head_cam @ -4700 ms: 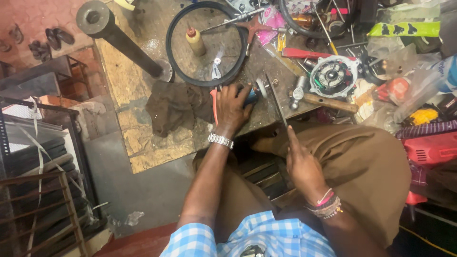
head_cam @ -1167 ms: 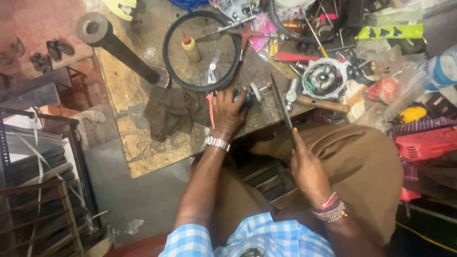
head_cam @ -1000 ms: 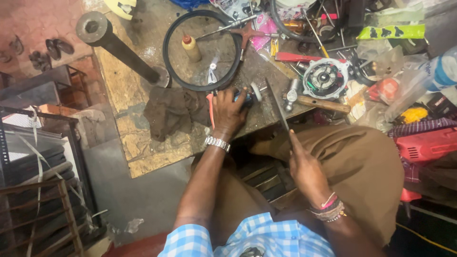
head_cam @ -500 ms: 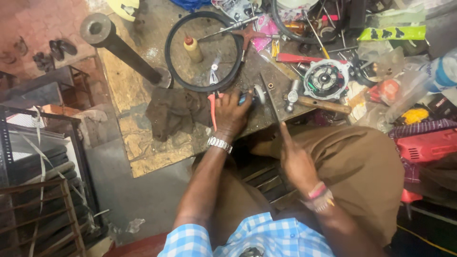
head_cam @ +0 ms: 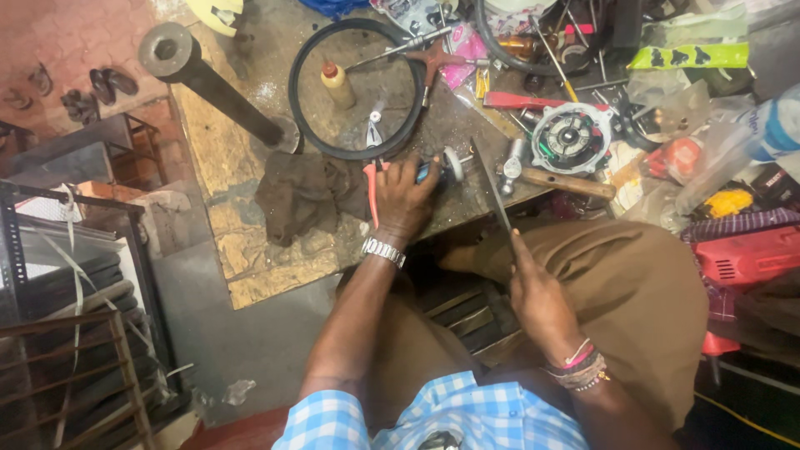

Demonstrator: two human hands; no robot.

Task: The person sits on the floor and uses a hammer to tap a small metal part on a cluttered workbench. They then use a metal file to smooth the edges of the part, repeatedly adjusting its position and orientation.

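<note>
At the near edge of the cluttered worktop (head_cam: 250, 250), the left hand (head_cam: 404, 200) presses down on a small metal part with a round pale disc end (head_cam: 451, 165), its grip closed over the blue body of the part so that only the disc shows past the fingers. A red-handled tool (head_cam: 372, 196) lies under the same hand, just beside the thumb. The right hand (head_cam: 537, 292) hovers over the lap in brown trousers (head_cam: 633, 283), its grip narrow around the lower end of a long flat metal file (head_cam: 492, 185), whose upper end slants up onto the worktop and lies close beside the disc; whether the two touch cannot be told. A dark brown rag (head_cam: 304, 193) lies crumpled to the left of the left hand. Beyond it a black rubber ring (head_cam: 298, 108) encircles a small oil bottle with a red cap (head_cam: 337, 83). A hammer with a wooden handle (head_cam: 550, 177) lies to the right of the file, and a round silver motor housing (head_cam: 572, 137) sits just behind it. A thick dark pipe (head_cam: 212, 83) lies at the far left.
</note>
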